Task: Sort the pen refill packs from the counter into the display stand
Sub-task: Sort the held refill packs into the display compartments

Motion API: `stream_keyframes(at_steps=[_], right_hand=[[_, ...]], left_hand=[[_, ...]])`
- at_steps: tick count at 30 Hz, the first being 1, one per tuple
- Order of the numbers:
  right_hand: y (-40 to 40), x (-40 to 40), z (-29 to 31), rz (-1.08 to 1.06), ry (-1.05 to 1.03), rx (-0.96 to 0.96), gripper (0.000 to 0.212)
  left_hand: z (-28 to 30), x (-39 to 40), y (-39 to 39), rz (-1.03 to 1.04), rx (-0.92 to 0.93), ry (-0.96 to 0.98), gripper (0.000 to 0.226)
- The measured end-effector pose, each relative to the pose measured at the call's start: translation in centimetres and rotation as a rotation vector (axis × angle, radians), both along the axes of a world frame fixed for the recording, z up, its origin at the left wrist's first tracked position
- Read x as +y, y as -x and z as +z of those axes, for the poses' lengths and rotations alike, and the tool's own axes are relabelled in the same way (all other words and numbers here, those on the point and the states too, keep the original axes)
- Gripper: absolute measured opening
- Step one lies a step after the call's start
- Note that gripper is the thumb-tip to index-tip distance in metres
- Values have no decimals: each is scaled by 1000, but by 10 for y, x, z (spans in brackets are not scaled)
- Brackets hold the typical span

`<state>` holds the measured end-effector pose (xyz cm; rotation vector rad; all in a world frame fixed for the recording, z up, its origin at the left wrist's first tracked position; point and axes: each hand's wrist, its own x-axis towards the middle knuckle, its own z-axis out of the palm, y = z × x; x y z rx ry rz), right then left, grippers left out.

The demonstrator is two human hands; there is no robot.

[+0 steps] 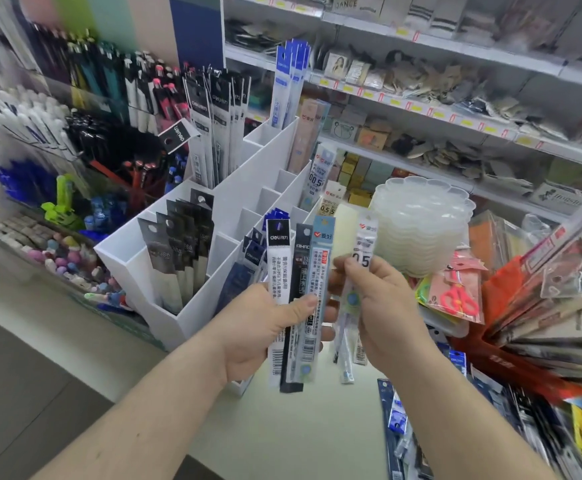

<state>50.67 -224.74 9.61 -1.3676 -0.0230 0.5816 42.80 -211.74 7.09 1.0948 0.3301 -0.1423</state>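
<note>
Head view takes in, largest first, shelving (456, 81) across the upper right of the frame and pen racks (75, 116) across the upper left. Below them the pale bench (282, 427) runs through the lower middle, its near edge cutting the lower left corner. A white display stand (185, 317) sits left of centre, split into many slots; several hold dark and blue packs, several near its right side are open. A stack of clear trays (421, 230) stands right of centre, and a loose heap of packaged goods (542, 323) fills the right edge.

The left hand (258, 327) grips three pen refill packs upright, fanned: a white pack (277, 268), a black pack (300, 265) and a light blue pack (320, 265). The right hand (383, 303) pinches one clear pack (364, 251) between thumb and fingers (343, 268), just beside the fan. More blue packs (395, 420) lie on the bench at lower right.
</note>
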Motion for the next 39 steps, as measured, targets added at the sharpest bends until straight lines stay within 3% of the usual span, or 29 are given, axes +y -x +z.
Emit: stream_keyframes(at_steps=[4,8,13,17,20,23,28,33,39], right_hand=[[-10,-6,0,-70,-5,-56,12],[3,0,-2,123,96,-180,8],[-7,-6,8,-27,65,-186,15],[-5,-7,7,160,152,-303,13],[6,1,3,372,28,-238,10],[11,7,6,428,-17,-231,14],[20,17,16,356,17,-269,27],[26,28,19,327,23,-281,11],[30,50,24,326,26,-435,9]], left_hand=[[4,1,3,14,21,-19,21],[3,-1,4,10,-20,-75,32],[4,0,8,83,48,-43,41],[9,1,15,9,87,72,46],[14,-1,19,-63,77,141,46],[20,-1,22,-89,91,158,45],[21,-3,29,55,30,-43,52],[23,0,44,157,-2,-245,29],[26,22,68,400,42,-348,34]])
